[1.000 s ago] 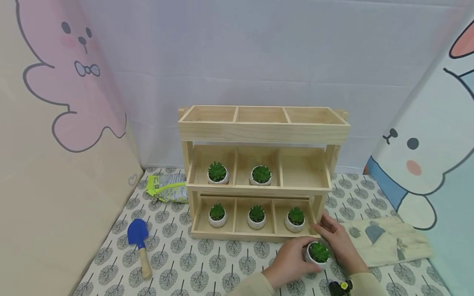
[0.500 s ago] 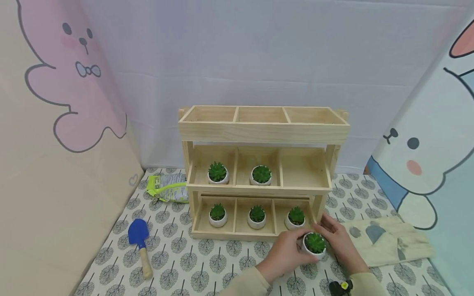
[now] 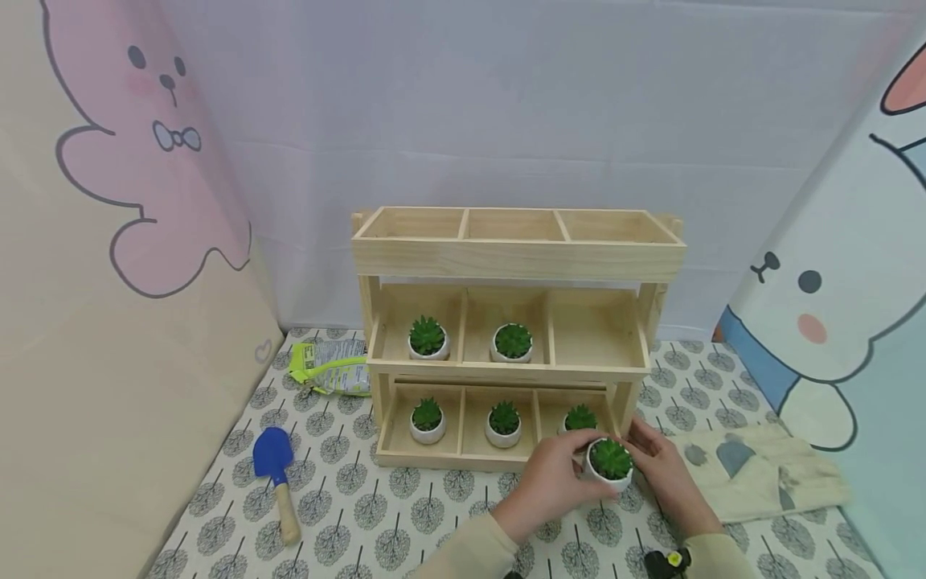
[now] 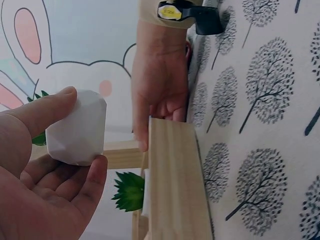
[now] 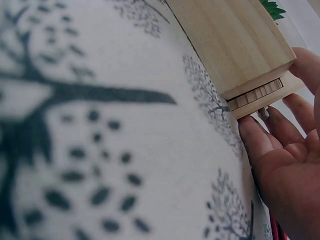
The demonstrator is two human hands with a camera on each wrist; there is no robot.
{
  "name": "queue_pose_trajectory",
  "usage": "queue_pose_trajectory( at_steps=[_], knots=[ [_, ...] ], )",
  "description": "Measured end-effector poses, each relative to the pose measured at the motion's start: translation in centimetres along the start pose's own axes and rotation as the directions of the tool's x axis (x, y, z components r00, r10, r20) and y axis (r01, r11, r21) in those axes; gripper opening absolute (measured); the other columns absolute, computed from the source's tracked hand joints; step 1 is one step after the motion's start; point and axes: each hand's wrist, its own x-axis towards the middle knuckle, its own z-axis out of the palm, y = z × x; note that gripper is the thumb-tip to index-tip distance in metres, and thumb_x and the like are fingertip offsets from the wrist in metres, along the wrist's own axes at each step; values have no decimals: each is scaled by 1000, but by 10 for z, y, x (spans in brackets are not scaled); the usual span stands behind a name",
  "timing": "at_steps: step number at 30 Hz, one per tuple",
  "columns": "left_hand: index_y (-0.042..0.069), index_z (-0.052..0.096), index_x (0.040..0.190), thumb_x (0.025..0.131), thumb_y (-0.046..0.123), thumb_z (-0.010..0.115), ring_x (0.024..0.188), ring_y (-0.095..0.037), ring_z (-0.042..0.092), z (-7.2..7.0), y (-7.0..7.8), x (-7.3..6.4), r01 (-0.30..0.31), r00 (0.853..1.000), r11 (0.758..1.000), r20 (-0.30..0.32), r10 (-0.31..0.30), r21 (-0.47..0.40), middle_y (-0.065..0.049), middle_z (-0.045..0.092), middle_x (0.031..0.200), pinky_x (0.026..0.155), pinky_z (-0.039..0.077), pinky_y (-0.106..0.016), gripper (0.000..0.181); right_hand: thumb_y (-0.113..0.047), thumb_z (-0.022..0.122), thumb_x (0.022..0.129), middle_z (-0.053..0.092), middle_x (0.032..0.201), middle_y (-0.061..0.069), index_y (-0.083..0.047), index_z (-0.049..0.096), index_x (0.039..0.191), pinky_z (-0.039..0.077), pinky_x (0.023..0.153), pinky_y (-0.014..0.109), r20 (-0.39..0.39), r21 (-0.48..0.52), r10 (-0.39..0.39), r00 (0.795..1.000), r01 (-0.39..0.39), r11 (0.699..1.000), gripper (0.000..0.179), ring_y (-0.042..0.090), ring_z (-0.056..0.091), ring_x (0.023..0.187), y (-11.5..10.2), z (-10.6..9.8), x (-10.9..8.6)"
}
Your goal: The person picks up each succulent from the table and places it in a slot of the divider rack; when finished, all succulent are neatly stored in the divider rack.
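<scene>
A small succulent in a white pot [image 3: 608, 484] is gripped by my left hand [image 3: 548, 482], held before the front right corner of the wooden tiered shelf [image 3: 517, 259]. In the left wrist view the thumb and fingers clasp the white pot [image 4: 82, 127] from either side. My right hand [image 3: 665, 470] holds the shelf's lower right end; in the right wrist view its thumb and fingers lie around that wooden end [image 5: 245, 45]. Behind the held pot, another potted succulent [image 3: 581, 416] in the lowest tier's right compartment is partly hidden.
Potted succulents also sit in the lowest tier's left [image 3: 428, 420] and middle compartments and the middle tier's left [image 3: 428, 338] and middle ones. A blue toy shovel [image 3: 275, 458] and green-and-grey bag [image 3: 329, 368] lie left. Cream gloves [image 3: 767, 470] lie right.
My left hand has carried the potted succulent slightly up and left toward the lowest tier, so it now overlaps the pot behind. The right hand stays at the shelf's end.
</scene>
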Motion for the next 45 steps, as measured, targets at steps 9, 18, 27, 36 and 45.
queue_pose_trajectory(
  at_steps=[9, 18, 27, 36, 45],
  knots=[
    [25, 68, 136, 74, 16, 97, 83, 0, 62, -14, 16, 8, -43, 998, 999, -37, 42, -17, 14, 69, 117, 74, 54, -17, 69, -23, 61, 108, 18, 169, 23, -2, 16, 166, 29, 120, 43, -4, -40, 58, 998, -58, 998, 76, 42, 27, 152, -1, -2, -1],
    [23, 67, 139, 75, 19, 96, 87, 0, 61, -30, 32, 17, -78, 995, 997, -65, 78, 3, 15, 68, 119, 77, 53, -18, 70, -23, 62, 107, 20, 169, 25, 0, 20, 165, 40, 108, 18, -7, -12, 27, 1000, -28, 1000, 75, 43, 28, 151, 0, 0, 1],
    [22, 67, 140, 77, 18, 95, 84, -6, 63, -41, 46, 29, -115, 990, 993, -80, 114, 2, 14, 69, 115, 73, 55, -20, 70, -36, 65, 105, 29, 168, 16, -10, 24, 166, 42, 100, 12, 1, -7, 30, 1000, -30, 1000, 78, 30, 36, 148, -1, 0, 1],
    [21, 65, 142, 79, 19, 94, 85, -4, 65, -53, 62, 39, -80, 994, 994, -80, 74, -76, 13, 68, 119, 74, 57, -21, 70, -40, 66, 103, 22, 170, 17, -11, 19, 167, 29, 119, 49, 9, -13, 87, 996, -87, 996, 85, 38, 27, 153, -2, 0, 2],
    [21, 66, 142, 78, 23, 95, 84, -2, 65, -57, 73, 45, -115, 991, 991, -77, 109, -65, 14, 69, 116, 72, 58, -21, 70, -39, 66, 104, 25, 169, 19, -9, 20, 167, 30, 119, 45, 4, -28, 81, 997, -81, 996, 84, 37, 29, 152, -2, -1, 1]
  ],
)
